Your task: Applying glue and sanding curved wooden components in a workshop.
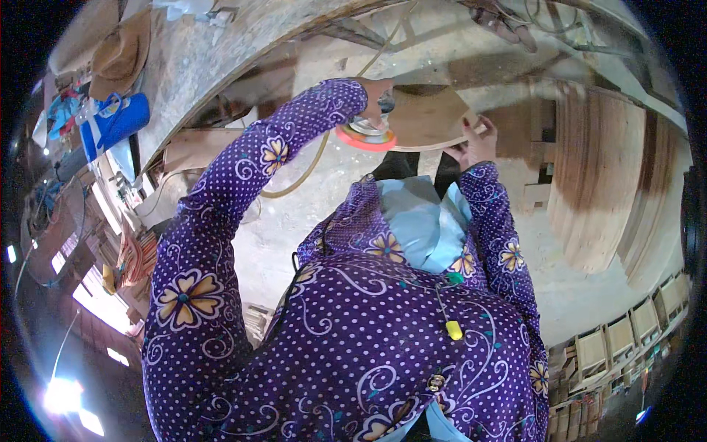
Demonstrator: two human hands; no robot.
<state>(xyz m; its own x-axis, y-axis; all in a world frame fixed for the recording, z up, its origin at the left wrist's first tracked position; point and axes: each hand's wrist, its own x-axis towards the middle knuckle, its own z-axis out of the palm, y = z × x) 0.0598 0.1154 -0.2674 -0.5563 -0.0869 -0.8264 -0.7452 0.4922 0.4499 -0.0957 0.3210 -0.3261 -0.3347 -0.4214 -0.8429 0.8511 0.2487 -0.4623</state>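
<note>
My left hand (375,94) is wrapped round the top of a disc sander (368,135) with an orange-pink pad. The sander is tilted at the left edge of a brown wooden board (426,116) with a curved near edge. I cannot tell whether the pad touches the board. At the board's right side, the fingers of my right hand (477,144) grip its edge, thumb and fingertips partly hidden. A pale hose (315,166) loops down beside my left sleeve. A light blue cloth (416,221) lies over my lap.
Stacked curved wooden panels (596,177) stand to the right. Beyond my left arm is a worn table (228,55) with a brown hat (121,55) and a blue cylindrical container (125,125) near its edge. Several wooden frames (618,342) line the lower right.
</note>
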